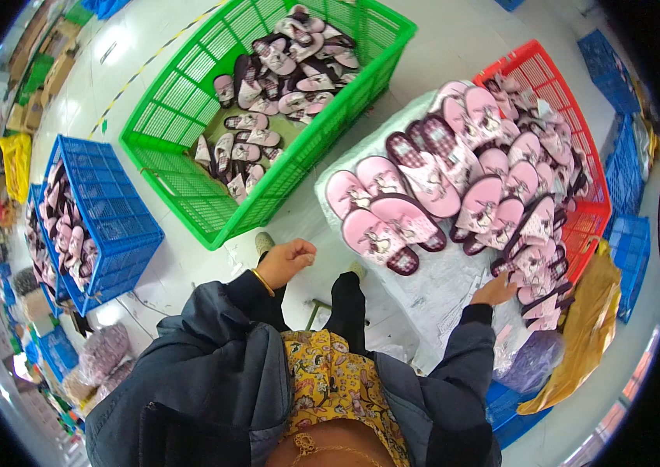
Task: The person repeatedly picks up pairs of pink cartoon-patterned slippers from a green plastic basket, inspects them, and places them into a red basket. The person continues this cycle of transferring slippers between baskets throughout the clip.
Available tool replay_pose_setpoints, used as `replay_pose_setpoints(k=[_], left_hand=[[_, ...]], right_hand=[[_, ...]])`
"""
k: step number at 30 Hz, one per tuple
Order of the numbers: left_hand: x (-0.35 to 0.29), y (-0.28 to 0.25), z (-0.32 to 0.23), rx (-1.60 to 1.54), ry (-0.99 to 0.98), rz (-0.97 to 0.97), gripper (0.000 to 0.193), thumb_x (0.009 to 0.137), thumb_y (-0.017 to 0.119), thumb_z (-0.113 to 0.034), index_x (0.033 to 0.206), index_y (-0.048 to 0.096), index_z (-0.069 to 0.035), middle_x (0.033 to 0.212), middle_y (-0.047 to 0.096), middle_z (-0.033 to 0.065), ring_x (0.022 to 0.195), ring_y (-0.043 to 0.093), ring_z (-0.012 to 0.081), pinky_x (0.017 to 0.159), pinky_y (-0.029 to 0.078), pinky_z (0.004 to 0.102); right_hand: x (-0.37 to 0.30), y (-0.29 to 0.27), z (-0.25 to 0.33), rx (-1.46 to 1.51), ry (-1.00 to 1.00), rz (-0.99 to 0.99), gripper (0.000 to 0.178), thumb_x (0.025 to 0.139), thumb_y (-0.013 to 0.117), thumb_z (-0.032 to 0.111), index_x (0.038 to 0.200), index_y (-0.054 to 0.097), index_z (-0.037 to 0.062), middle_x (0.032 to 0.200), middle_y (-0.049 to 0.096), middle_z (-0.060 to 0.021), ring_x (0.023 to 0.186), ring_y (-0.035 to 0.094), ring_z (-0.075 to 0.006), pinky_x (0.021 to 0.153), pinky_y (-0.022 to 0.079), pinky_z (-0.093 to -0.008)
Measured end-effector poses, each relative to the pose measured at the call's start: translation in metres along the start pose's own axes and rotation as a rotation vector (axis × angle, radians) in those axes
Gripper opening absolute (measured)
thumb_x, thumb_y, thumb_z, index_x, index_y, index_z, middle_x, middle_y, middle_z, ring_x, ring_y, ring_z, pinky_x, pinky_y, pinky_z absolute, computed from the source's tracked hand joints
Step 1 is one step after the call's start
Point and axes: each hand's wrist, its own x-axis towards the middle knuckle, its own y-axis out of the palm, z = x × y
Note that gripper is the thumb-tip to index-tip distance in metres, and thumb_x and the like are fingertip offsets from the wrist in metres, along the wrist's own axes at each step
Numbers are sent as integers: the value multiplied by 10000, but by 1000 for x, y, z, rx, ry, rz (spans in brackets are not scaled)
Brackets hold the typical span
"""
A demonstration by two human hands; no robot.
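Over the floor in front of my body, my left hand [287, 264] has its fingers curled in and the tips pressed together; anything small between them cannot be made out. My right hand [495, 290] is at the near right side of the pile, its fingers bent against the edge of a pink slipper [530, 265] and partly hidden there. Beside it, several pink slippers [380, 233] with dark plaid insoles and a printed animal lie in overlapping rows on a table [416, 300] covered in whitish plastic.
A green basket [268, 175] of slippers stands ahead to the left. Far left is a blue crate [116, 226] with more slippers. A red basket [591, 156] heaped with slippers adjoins the table's right side. Yellow-brown wrapping [583, 342] and a purple-grey plastic bag [534, 362] lie near my right arm.
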Motion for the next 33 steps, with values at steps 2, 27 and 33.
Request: replay_pose_setpoints(k=[2,27,33], left_hand=[[-9,-44,9,1,-14,-87,170,899,579,-111,1048,583,-29,901,600,-1,813,565,86,738,457,232],[14,-407,119,1176,-355,-683,210,818,591,-273,956,626,-119,1020,635,77,1049,551,267,987,336,430],[31,-380,141,1247,-274,-812,184,808,640,-236,959,634,-132,1012,643,32,1155,514,215,1122,153,493]], right_hand=[[-45,-8,29,76,2,142,412,843,586,85,1191,474,-106,1152,539,-147,1030,513,-237,928,394,-322],[-511,317,184,9,-188,1681,209,819,655,161,963,622,13,784,650,-76,708,607,-147,657,482,-290],[-534,391,142,-347,-446,1871,236,790,645,204,929,627,14,864,671,-158,778,648,-305,703,502,-398]])
